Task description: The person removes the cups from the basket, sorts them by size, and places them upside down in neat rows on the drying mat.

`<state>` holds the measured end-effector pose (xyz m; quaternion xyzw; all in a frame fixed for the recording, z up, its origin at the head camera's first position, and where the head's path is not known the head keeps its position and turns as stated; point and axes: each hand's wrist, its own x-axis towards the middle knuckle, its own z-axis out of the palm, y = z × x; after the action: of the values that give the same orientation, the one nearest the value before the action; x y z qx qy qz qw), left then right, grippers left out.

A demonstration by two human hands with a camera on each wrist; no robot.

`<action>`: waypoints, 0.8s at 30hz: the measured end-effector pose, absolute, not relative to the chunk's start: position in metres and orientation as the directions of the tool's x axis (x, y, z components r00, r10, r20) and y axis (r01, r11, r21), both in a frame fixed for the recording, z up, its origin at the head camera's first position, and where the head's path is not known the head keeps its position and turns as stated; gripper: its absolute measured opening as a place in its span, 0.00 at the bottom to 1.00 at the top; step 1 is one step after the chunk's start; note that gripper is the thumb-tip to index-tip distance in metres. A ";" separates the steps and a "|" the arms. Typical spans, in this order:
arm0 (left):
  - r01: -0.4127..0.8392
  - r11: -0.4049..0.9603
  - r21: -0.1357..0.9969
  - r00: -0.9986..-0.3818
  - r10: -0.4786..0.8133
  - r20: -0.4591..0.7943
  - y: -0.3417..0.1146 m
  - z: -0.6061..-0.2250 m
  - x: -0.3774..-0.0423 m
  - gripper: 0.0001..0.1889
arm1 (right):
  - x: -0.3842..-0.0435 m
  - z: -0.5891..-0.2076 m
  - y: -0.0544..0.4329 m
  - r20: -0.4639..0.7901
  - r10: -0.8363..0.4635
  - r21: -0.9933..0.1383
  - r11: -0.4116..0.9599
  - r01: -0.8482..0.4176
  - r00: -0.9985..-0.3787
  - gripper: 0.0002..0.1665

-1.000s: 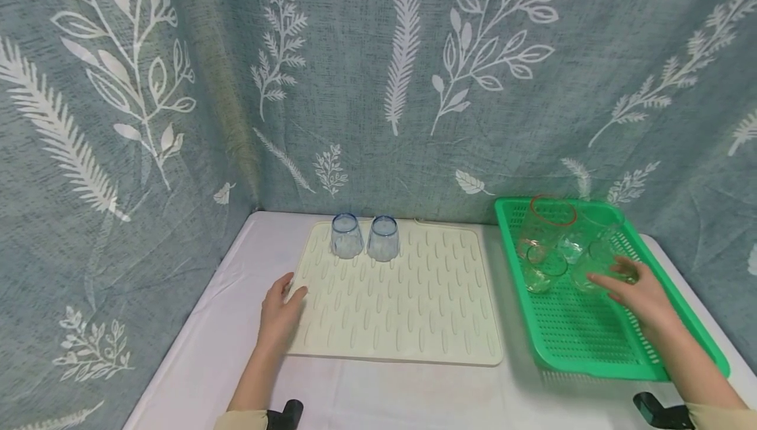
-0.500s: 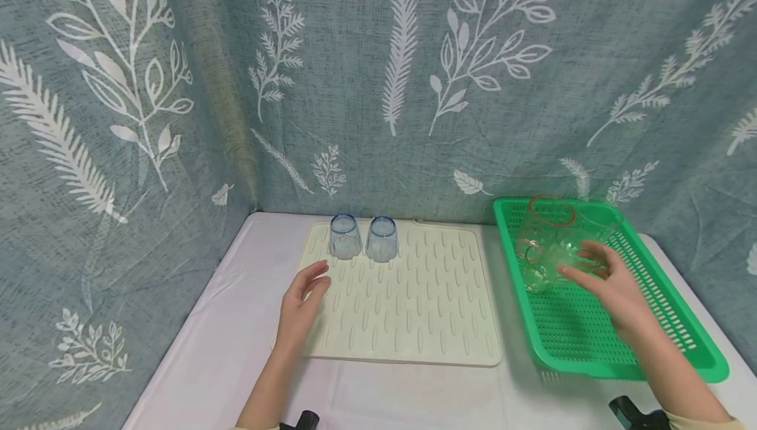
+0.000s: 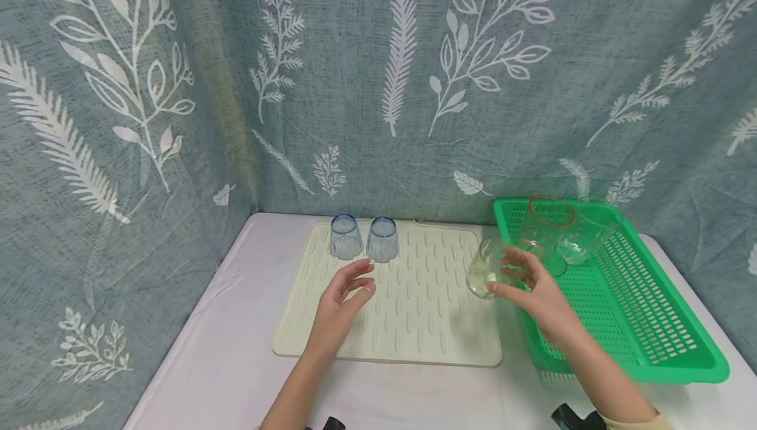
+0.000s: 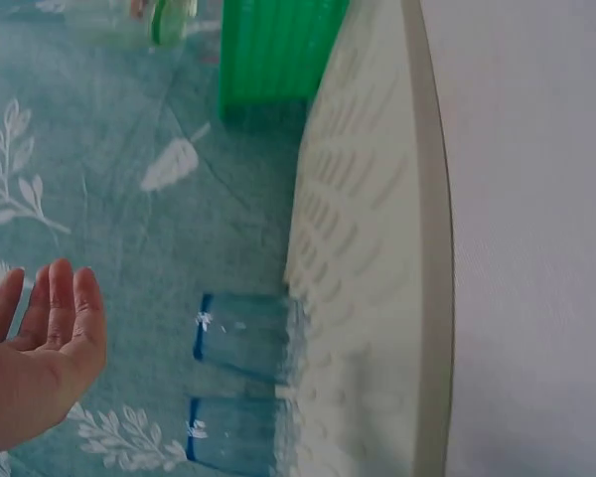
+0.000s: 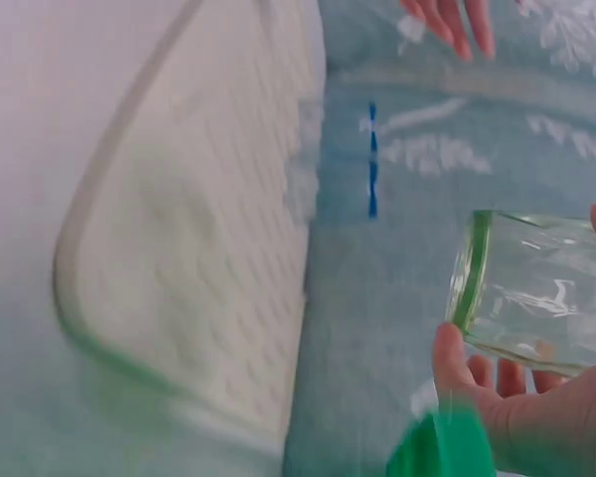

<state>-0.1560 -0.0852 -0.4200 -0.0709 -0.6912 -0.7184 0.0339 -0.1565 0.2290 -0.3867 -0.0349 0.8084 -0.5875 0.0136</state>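
Note:
My right hand (image 3: 535,298) grips a clear drinking glass with a green edge (image 3: 485,272), raised over the right side of the cream ribbed mat (image 3: 414,325). In the right wrist view the glass's green edge (image 5: 472,268) faces the mat side, with a fingertip against it. My left hand (image 3: 342,308) hovers above the mat with relaxed fingers and holds nothing. Just beyond it, two blue-edged glasses (image 3: 345,239) stand side by side at the mat's back left, blue edges up.
A green plastic basket (image 3: 680,371) stands right of the mat. Inside are a red-rimmed glass (image 3: 547,219), a clear glass (image 3: 582,246) and a partly hidden small glass (image 3: 556,263). Behind the white-covered table (image 3: 207,351) hangs a leaf-patterned curtain (image 3: 355,88).
My right hand has lifted the green-edged glass out of the basket and carried it left over the mat. My left hand has moved right, from the mat's left edge to above it.

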 end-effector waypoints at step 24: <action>0.263 0.164 0.951 -0.958 0.161 0.238 -0.058 -0.424 -0.142 0.28 | -0.159 -0.433 0.148 -0.018 -0.206 -0.966 0.254 -0.036 -0.978 0.43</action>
<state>-0.1422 -0.0582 -0.4243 -0.1394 -0.7618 -0.6313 0.0405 -0.1594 0.1479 -0.4334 -0.0768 0.7888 -0.6058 0.0703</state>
